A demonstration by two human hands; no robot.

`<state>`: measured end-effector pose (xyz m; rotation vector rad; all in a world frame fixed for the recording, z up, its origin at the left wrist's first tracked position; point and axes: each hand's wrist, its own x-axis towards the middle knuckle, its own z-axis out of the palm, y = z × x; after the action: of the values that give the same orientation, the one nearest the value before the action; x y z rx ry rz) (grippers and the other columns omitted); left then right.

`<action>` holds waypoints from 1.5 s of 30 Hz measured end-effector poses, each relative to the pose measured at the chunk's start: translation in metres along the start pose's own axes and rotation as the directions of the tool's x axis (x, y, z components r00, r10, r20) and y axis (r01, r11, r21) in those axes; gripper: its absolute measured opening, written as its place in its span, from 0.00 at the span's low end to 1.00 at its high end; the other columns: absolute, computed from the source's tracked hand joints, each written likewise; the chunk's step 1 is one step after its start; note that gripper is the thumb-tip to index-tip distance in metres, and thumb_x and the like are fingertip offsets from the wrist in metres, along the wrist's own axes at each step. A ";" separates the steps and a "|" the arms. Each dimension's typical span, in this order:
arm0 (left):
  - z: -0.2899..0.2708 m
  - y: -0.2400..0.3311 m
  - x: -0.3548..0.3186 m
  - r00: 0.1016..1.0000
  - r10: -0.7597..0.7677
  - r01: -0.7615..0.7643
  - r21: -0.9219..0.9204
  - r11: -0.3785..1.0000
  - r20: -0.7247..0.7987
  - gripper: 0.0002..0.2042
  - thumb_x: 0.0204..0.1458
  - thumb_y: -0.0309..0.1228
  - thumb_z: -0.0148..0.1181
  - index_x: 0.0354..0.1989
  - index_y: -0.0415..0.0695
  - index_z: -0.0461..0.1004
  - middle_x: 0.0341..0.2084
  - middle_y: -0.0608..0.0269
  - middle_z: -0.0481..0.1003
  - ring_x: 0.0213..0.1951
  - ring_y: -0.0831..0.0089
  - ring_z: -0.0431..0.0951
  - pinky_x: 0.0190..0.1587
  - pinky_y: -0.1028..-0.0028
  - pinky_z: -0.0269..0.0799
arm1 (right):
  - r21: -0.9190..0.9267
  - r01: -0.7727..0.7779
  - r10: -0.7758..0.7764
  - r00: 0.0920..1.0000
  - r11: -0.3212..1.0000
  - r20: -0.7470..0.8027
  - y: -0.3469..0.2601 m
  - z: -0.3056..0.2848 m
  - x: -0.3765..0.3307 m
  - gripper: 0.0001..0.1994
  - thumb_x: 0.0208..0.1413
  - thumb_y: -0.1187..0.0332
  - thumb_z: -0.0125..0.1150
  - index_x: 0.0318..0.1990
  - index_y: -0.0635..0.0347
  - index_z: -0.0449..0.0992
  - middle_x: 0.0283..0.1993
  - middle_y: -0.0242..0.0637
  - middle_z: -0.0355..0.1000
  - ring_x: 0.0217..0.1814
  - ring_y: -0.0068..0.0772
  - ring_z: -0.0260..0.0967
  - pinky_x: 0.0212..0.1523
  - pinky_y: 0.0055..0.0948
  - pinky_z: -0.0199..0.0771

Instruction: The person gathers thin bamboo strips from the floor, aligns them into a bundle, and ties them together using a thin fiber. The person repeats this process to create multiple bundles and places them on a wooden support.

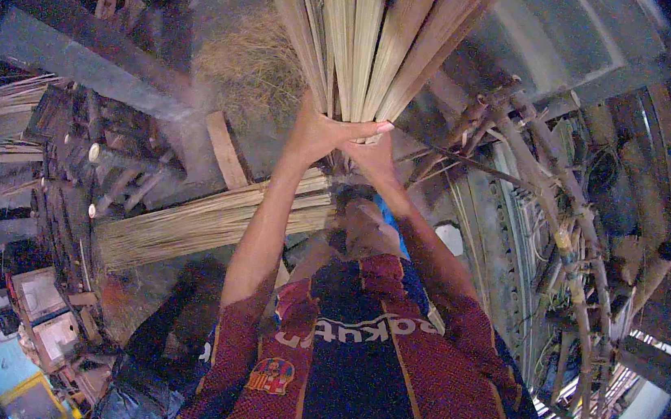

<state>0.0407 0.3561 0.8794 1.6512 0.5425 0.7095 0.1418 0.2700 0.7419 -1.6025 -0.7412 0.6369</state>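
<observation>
A thick bundle of flat bamboo strips [370,33] rises from my hands toward the top edge, fanning out as it goes up. My left hand [321,130] is wrapped around the bundle's lower end. My right hand [372,152] grips the same end from the other side, fingers touching the left hand. Both forearms reach up from my red and blue striped shirt [359,376] at the bottom.
A sheaf of thin bamboo splints [203,224] lies on the ground at the left, with a wooden plank [226,149] above it. A pile of dry fibre [248,69] sits behind. Bamboo poles [570,234] lean at the right. Boxes [46,314] stand at the lower left.
</observation>
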 end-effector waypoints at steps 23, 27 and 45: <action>0.056 0.000 -0.042 0.957 -0.285 0.273 0.170 0.947 0.050 0.28 0.39 0.31 0.77 0.48 0.32 0.74 0.44 0.54 0.77 0.45 0.65 0.76 0.52 0.68 0.70 | 0.358 0.233 -0.168 0.965 0.904 -0.204 -0.013 -0.043 -0.060 0.43 0.33 0.57 0.79 0.60 0.64 0.69 0.52 0.42 0.75 0.53 0.32 0.71 0.57 0.34 0.68; 0.083 0.001 -0.054 0.994 -0.054 0.052 0.025 0.998 0.091 0.31 0.35 0.31 0.79 0.48 0.32 0.73 0.44 0.53 0.76 0.46 0.63 0.76 0.53 0.67 0.69 | 0.254 0.045 -0.026 0.997 0.966 -0.079 -0.002 -0.068 -0.077 0.39 0.33 0.57 0.79 0.57 0.64 0.72 0.51 0.41 0.76 0.51 0.30 0.71 0.56 0.34 0.69; 0.254 0.152 -0.069 0.865 0.194 0.137 -0.590 0.796 0.463 0.61 0.38 0.41 0.78 0.74 0.48 0.34 0.67 0.49 0.56 0.69 0.61 0.55 0.64 0.59 0.61 | 0.195 0.121 0.013 0.819 0.973 -0.573 -0.173 -0.298 -0.205 0.32 0.35 0.55 0.81 0.48 0.63 0.77 0.44 0.36 0.78 0.45 0.26 0.75 0.49 0.30 0.75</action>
<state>0.1678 0.1020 0.9880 1.1513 -0.1051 0.3771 0.2139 -0.0595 0.9580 -1.4454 -0.2499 0.1580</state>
